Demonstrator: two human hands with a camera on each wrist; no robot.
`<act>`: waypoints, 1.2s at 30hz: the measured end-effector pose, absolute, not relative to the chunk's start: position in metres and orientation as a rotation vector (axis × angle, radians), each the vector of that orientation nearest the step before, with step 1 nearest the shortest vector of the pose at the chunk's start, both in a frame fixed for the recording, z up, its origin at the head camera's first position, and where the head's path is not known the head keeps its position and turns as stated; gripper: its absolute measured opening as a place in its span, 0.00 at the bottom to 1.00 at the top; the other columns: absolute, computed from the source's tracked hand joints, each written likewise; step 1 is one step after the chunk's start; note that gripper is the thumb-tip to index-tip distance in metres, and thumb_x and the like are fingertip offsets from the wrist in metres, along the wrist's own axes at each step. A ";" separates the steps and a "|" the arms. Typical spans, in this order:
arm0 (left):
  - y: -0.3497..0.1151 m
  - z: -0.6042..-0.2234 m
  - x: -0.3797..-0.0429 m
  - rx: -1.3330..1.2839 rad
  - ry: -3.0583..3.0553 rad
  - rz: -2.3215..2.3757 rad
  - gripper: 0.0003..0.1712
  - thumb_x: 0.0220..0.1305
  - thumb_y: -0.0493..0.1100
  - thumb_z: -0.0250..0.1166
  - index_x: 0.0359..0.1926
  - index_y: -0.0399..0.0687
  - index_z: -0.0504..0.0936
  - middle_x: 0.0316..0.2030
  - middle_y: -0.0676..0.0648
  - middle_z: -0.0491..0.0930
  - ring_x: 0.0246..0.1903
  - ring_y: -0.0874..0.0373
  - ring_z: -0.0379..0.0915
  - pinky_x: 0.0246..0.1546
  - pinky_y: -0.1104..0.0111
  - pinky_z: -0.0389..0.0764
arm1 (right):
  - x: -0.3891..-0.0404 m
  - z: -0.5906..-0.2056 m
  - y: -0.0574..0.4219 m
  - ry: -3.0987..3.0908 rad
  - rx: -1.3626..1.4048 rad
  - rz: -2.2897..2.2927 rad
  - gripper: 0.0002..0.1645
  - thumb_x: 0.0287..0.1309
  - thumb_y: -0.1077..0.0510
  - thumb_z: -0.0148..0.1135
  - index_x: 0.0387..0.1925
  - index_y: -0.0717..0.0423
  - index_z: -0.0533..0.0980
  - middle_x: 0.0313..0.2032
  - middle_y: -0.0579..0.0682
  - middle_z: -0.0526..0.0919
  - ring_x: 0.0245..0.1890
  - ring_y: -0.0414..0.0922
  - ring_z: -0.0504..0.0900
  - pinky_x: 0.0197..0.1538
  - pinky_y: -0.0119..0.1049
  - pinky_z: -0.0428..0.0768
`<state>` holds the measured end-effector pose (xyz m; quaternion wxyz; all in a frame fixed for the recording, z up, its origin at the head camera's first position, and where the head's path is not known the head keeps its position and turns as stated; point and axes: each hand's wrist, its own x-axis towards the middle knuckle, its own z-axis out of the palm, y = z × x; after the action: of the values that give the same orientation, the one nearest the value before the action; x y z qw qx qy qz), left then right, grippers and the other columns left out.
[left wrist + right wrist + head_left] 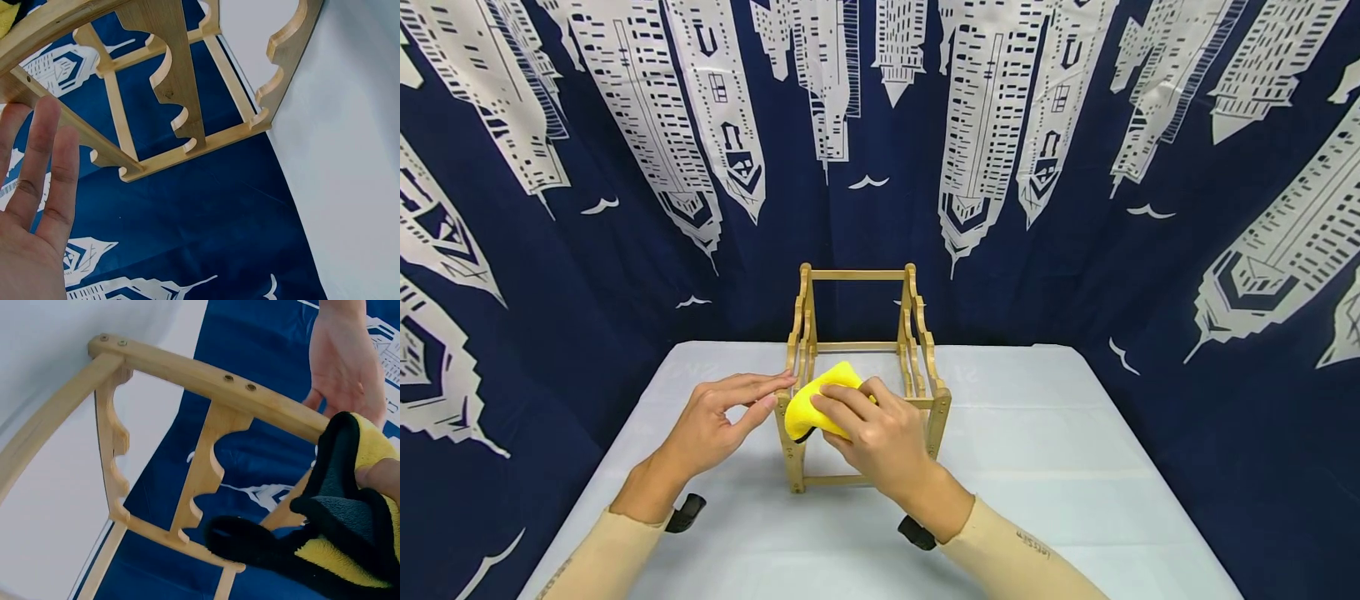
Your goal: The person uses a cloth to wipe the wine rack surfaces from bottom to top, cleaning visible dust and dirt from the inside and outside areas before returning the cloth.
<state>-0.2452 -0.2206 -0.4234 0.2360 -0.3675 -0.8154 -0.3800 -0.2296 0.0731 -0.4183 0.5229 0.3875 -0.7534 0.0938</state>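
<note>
A wooden rack (931, 367) with scalloped side rails stands on the table. My right hand (880, 429) grips a folded yellow cloth (808, 408) above the rack's near left corner; in the right wrist view the cloth (340, 487) shows a dark grey reverse and black edging. My left hand (711, 425) has its fingers extended, the tips at the rack's near left corner. Seen from the left wrist, the left hand's fingers (61, 181) lie beside a wooden bar (81, 128). The cloth hides part of the rack's front bar.
A white-covered table (1037, 467) lies under the rack. Behind and around it hangs a dark blue curtain (865, 225) printed with white buildings and birds. A black strap piece (686, 512) sits by the left wrist, another (917, 533) by the right.
</note>
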 end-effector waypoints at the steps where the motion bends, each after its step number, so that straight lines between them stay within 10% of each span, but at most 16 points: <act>1: -0.220 -0.423 -0.245 -1.009 -2.234 -1.045 0.26 0.79 0.29 0.72 0.71 0.52 0.92 0.67 0.50 0.94 0.64 0.54 0.93 0.66 0.79 0.86 | -0.230 -0.419 0.070 -1.803 0.935 0.222 0.37 0.39 0.46 1.03 0.54 0.42 0.96 0.51 0.39 0.98 0.36 0.43 0.85 0.40 0.26 0.91; 15: -0.221 -0.427 -0.247 -1.038 -2.206 -1.098 0.27 0.78 0.28 0.73 0.71 0.52 0.92 0.66 0.48 0.94 0.54 0.59 0.96 0.54 0.78 0.91 | -0.223 -0.446 0.078 -1.692 1.098 0.268 0.35 0.50 0.47 0.98 0.61 0.45 0.94 0.57 0.40 0.98 0.37 0.42 0.87 0.44 0.27 0.92; 36: -0.221 -0.426 -0.248 -1.015 -2.196 -1.089 0.27 0.78 0.28 0.72 0.71 0.52 0.92 0.66 0.48 0.94 0.60 0.55 0.95 0.61 0.80 0.88 | -0.241 -0.496 0.060 -1.995 1.112 0.236 0.37 0.43 0.42 1.01 0.57 0.42 0.96 0.52 0.36 0.99 0.40 0.40 0.90 0.42 0.26 0.92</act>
<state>-0.2482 -0.2214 -0.4255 0.2416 -0.3713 -0.8032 -0.3982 -0.2412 0.0605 -0.4965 0.4104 0.4417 -0.7923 0.0937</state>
